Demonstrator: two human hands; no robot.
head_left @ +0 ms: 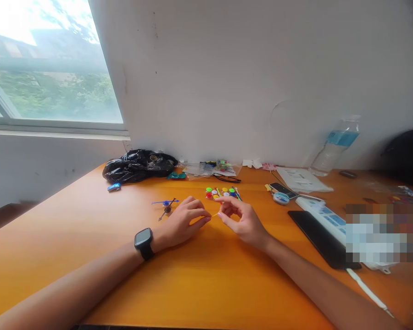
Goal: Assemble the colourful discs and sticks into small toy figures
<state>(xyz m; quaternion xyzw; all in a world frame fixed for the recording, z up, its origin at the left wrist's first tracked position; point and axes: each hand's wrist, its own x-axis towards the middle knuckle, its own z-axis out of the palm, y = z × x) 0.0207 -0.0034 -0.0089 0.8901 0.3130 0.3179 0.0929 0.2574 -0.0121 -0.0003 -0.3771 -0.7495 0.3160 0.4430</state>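
Note:
Above the middle of the wooden table, my left hand (184, 222) and my right hand (244, 224) are close together, fingertips pinched. Between them runs a thin yellow stick (215, 215), held at one end by each hand. Its exact shape is hidden by the fingers. Just beyond my right hand lie several small coloured discs (209, 195) in green, red, white, yellow and blue, with thin sticks beside them. Left of my left hand are a blue arrow-shaped stick with a disc (165, 203) and a dark arrow-shaped stick with a disc (167, 210), partly overlapping.
Along the back lie a black plastic bag (137, 166), clear packets (203, 169) and a white sheet (303, 178). A clear bottle (337, 142) leans by the wall. At right are a black phone (321, 238), a white power strip (325, 215) and a round tin (281, 198).

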